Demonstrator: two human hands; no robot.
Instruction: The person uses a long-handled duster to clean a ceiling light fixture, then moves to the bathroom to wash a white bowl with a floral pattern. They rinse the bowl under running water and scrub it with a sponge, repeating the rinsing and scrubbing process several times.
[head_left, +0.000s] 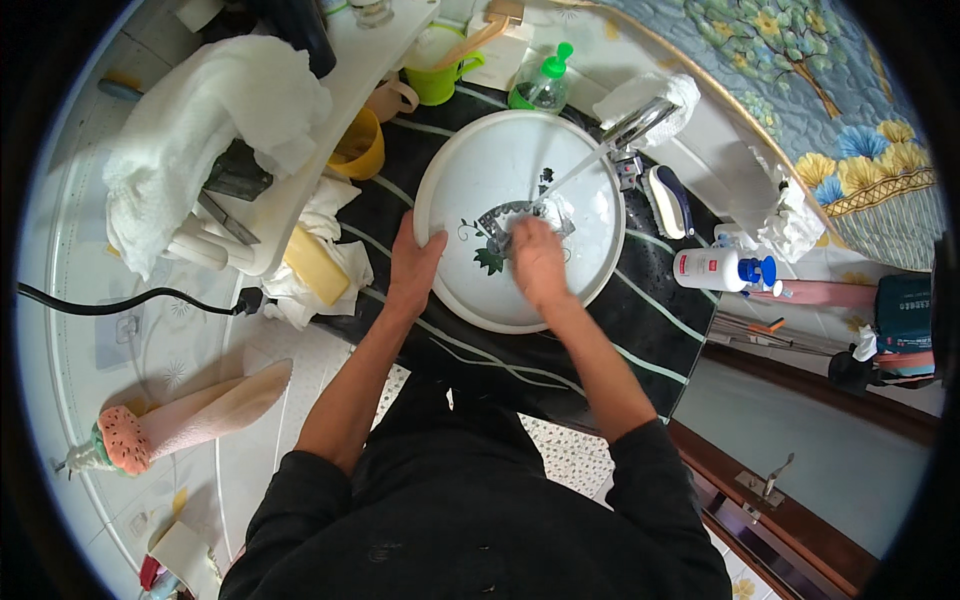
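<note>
A round white ceramic basin (480, 300) with a dark leaf-and-fan pattern stands on the black counter before me. My left hand (417, 259) holds its left rim, thumb on top and the fingers down the outside. Inside the bowl, over the printed pattern, is my right hand (537, 259). It is blurred, with the fingers curled downward, and I cannot tell whether anything is in it. From the chrome tap (641, 124) at the upper right, a stream of water runs into the bowl just beyond my right hand.
Behind the basin stand a green-topped pump bottle (538, 88), a green cup (433, 79) and a yellow cup (360, 146). Right of it are a scrub brush (670, 201) and a white pump bottle (709, 270). A white shelf (330, 135) juts over the counter's left side.
</note>
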